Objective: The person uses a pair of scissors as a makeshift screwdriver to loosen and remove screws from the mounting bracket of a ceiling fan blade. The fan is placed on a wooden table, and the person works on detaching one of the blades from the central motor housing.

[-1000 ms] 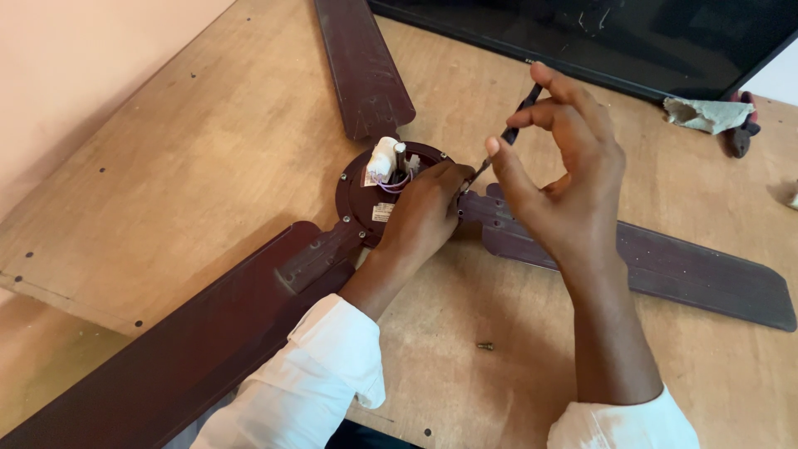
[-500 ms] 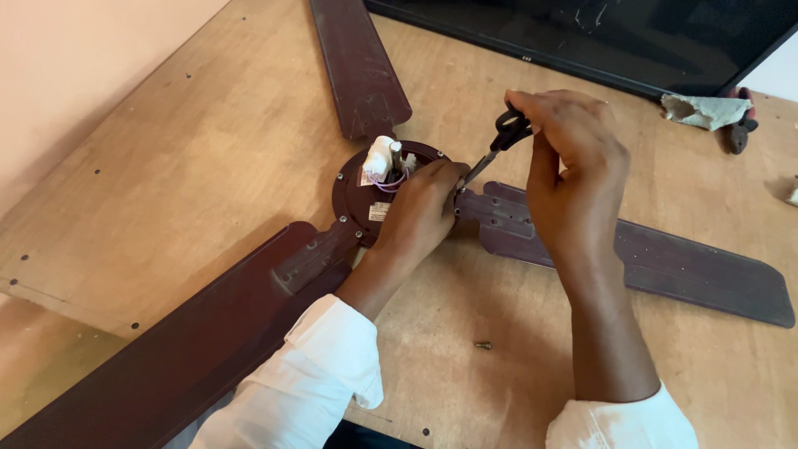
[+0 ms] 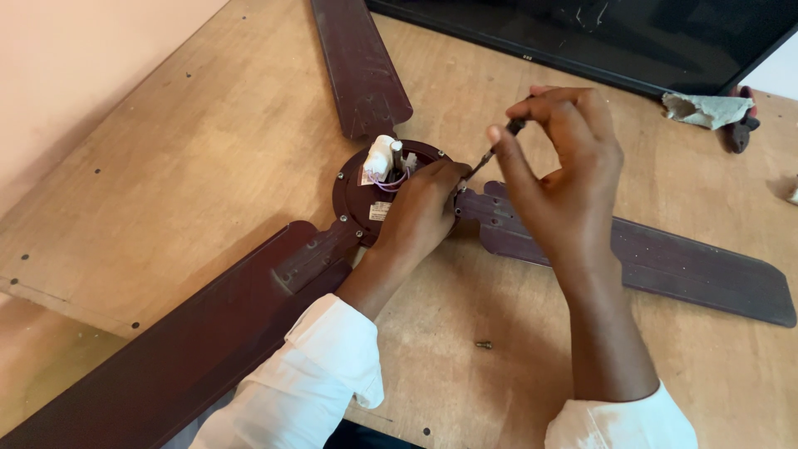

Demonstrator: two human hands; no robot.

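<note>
A dark brown ceiling fan lies flat on a wooden board. Its round motor hub (image 3: pixel 359 193) carries a white capacitor (image 3: pixel 379 158) and thin wires. My left hand (image 3: pixel 422 209) rests on the hub's right side, fingers pressed where a blade bracket meets the hub. My right hand (image 3: pixel 559 179) pinches the handle of a thin screwdriver (image 3: pixel 490 151) between its fingertips; the shaft slants down-left to the bracket of the right blade (image 3: pixel 665 264). Both sleeves are white.
Another blade (image 3: pixel 357 71) runs to the far edge and a third blade (image 3: pixel 183 341) toward me at the left. A loose screw (image 3: pixel 484 344) lies on the board (image 3: pixel 166 183). A black panel (image 3: pixel 632 33) and a crumpled rag (image 3: pixel 706 108) sit at the back.
My right hand's fingers have shifted around the screwdriver handle from an open pinch to a closed grip and back, as in turning it. My left hand has stayed on the hub.
</note>
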